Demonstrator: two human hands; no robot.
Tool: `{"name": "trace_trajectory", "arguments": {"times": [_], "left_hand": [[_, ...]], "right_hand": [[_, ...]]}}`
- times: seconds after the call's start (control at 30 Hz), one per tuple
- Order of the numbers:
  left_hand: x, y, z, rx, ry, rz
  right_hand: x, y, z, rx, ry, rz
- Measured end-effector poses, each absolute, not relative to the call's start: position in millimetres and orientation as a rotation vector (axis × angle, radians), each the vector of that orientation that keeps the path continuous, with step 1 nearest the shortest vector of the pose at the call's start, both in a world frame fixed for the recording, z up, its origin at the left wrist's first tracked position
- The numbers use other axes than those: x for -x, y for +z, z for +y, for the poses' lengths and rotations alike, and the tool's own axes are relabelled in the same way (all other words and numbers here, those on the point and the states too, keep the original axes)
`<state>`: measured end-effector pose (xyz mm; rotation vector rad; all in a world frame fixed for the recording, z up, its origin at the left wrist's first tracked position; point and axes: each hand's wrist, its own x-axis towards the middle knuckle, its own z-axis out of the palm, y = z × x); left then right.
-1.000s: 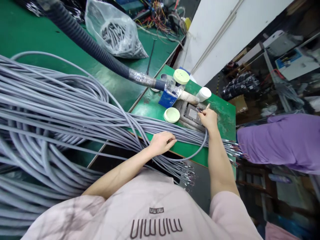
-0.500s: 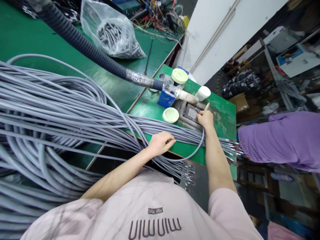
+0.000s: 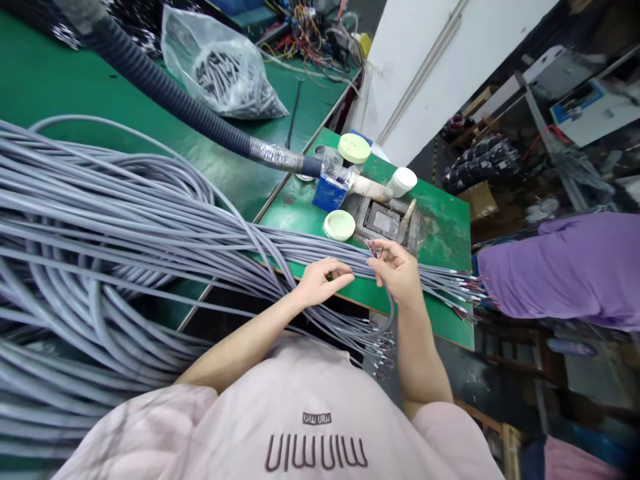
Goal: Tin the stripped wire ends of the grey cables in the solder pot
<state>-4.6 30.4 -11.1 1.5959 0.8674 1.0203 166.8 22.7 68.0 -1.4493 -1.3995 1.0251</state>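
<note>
My right hand (image 3: 399, 273) is closed on the end of a grey cable (image 3: 389, 313); its thin red and dark wires stick out past the fingertips. The cable bends down from that hand in a loop. My left hand (image 3: 323, 281) is beside it, thumb and fingers apart, over the near edge of a thick bundle of grey cables (image 3: 310, 247). Just beyond the right hand is what looks like a solder pot (image 3: 384, 221), a silvery square in a dark metal frame. A flat-handled tool (image 3: 408, 217) lies at its right side.
A taped suction hose (image 3: 220, 127) crosses the green table (image 3: 445, 220) to a blue box (image 3: 330, 193). Around it are a shallow pale-green lid (image 3: 339, 226), a green-lidded tub (image 3: 355, 147) and a white jar (image 3: 403, 181). A bag of cable pieces (image 3: 227, 77) lies behind. Someone's purple sleeve (image 3: 560, 270) is at right.
My right hand has drawn the cable end back from the solder pot toward my left hand, and the wire ends now point up. My left hand's fingers have spread slightly.
</note>
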Motion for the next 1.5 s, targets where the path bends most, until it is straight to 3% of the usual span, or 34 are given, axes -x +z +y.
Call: {"name": "trace_trajectory", "arguments": {"times": [0.17,0.37,1.5], "left_hand": [[-14,3,8,-0.913,0.994,0.639],[-30,18,-7,-0.679,1.057,0.641],[-33,33,-16,-0.597,0.925,0.530]], "right_hand": [[-149,63,-6,1.522,0.895,-1.522],[-140,62,-25,1.588,0.744,-1.625],[-147,49,-53,1.420,0.951,-1.268]]}}
